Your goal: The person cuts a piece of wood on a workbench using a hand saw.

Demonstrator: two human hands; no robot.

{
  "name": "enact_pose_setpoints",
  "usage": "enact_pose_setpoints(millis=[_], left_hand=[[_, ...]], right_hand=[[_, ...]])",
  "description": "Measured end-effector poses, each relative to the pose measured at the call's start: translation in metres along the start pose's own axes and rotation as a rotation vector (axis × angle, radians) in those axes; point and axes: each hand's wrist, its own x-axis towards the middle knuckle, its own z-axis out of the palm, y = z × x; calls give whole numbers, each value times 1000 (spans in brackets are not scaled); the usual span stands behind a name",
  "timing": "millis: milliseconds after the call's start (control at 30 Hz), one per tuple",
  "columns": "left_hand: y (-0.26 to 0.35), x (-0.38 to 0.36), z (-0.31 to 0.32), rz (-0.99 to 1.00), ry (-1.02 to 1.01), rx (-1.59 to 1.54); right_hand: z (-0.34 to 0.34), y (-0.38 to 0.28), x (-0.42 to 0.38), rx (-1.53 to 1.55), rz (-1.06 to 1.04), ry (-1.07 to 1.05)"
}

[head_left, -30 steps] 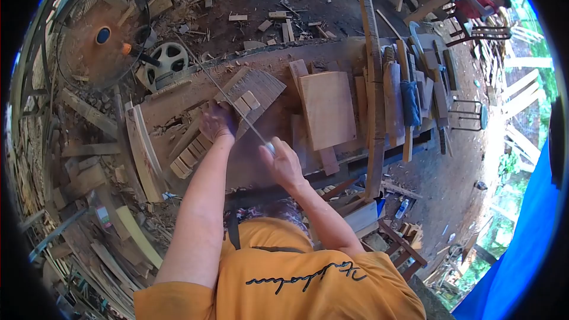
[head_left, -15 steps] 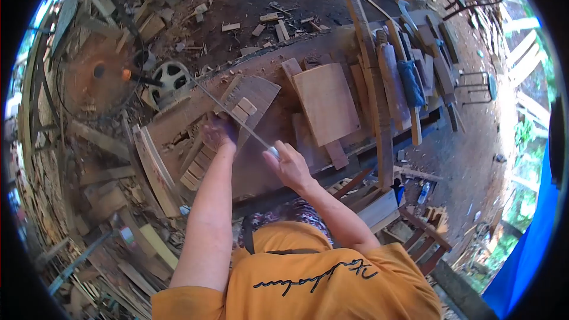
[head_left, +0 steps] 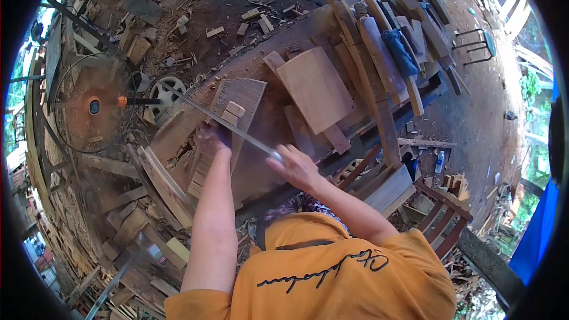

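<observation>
My right hand (head_left: 296, 168) is closed around the near end of a long, narrow metal tool (head_left: 243, 134). Its shaft runs up and left across small pale wooden blocks (head_left: 233, 112) on the workbench, reaching toward a spoked wheel. Beside those blocks, just under the shaft, my left hand (head_left: 213, 140) is curled on the wood; its fingertips are partly hidden. A wide grey board (head_left: 249, 96) lies beneath the blocks. Slats in a row (head_left: 201, 173) lie close to my left wrist.
A spoked wheel (head_left: 163, 98) and a round fan (head_left: 93, 106) stand at the left. A flat wooden panel (head_left: 314, 89) lies on the bench to the right, before a long beam (head_left: 355, 53) and stacked boards. Wood scraps litter the floor; a stool (head_left: 487, 44) stands at far right.
The view has shifted, so the bench sits a little lower left. My right hand still holds the metal tool, now showing a broader face; my left hand stays at the blocks.
</observation>
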Motion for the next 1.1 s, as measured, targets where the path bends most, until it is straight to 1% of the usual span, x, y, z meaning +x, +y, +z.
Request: enact_pose_setpoints(millis=[67,100,133,167,200,233,267,300,333,367,400,433,467,567,633,667,700,733,767,800,867,900,967,1000,1033,1067,1100], left_hand=[[2,-9,-5,91,63,352],[-51,15,-1,84,56,354],[-107,40,-5,122,-10,349],[-148,83,3,159,-71,344],[-113,41,-1,156,-72,354],[-61,17,-2,200,-3,591],[-5,-6,-4,246,68,825],[41,-26,-4,256,68,829],[81,-45,-5,87,-52,719],[99,-53,-6,-81,-169,604],[96,-52,-8,-68,-175,615],[86,-47,-10,-29,-140,639],[71,-40,-14,4,-103,656],[38,-21,-12,99,7,688],[37,-19,-10,56,19,716],[38,-18,-12,27,39,747],[39,-21,-11,32,39,753],[41,-27,-6,173,105,795],[44,-31,-3,319,171,835],[50,-33,-4,331,173,844],[63,-34,-6,308,125,970],[53,-27,-8,316,120,975],[14,1,-7,219,145,762],[0,8,-6,219,140,753],[-13,12,-6,284,183,621],[-17,11,-6,344,231,490],[-21,12,-6,338,235,492]], right_hand=[[-22,17,-48,-16,99,-39],[-36,24,-73,-36,124,-83],[-45,27,-87,-53,148,-131],[-43,26,-84,-53,152,-140],[-39,23,-77,-59,151,-115],[-32,20,-66,-65,147,-84],[-20,15,-42,29,127,-82],[-5,5,-10,12,82,-61],[4,-3,11,-2,42,-41],[6,-4,15,7,46,-34],[8,-5,18,19,42,-36],[9,-7,18,25,41,-37],[2,-3,2,34,29,-14],[-30,18,-64,-2,119,-51],[-45,20,-88,-36,172,-123],[-40,15,-78,-27,167,-76],[-30,8,-59,4,189,-91],[-19,1,-33,34,206,-102],[-3,-5,-2,43,139,-71],[6,-8,17,53,75,-43],[8,-7,19,65,60,-22],[9,-9,19,54,42,-13],[0,10,-18,43,38,32],[-5,25,-42,43,47,45],[-14,36,-66,25,78,5],[-19,38,-77,6,64,13],[-14,43,-78,6,63,6]])
